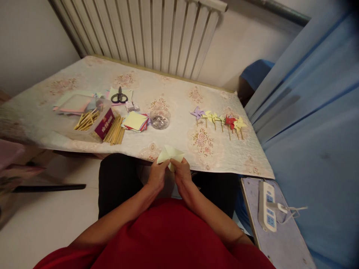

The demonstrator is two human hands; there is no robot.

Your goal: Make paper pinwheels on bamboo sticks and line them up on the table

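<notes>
A pale yellow-green paper square point(171, 152), with cut or folded flaps, is held up at the table's front edge. My left hand point(157, 172) grips its left side, thumb on top. On the right side, my right hand point(181, 170) pinches the same paper, its thumb near the middle. Beyond the paper stands a round clear tub point(160, 119) of small shiny pins or similar bits. A stack of coloured paper squares point(136, 121) lies left of the tub. Finished paper pinwheels point(215, 116) in purple, yellow, green and red lie in a row at the right.
A clear plastic box point(98, 129) holds wooden sticks, and a bundle of sticks point(114, 131) lies beside it. Black-handled scissors point(119, 98) rest on paper sheets, near a small box point(131, 107). A power strip point(267, 206) sits on a low stand at right, beside a blue curtain point(314, 123).
</notes>
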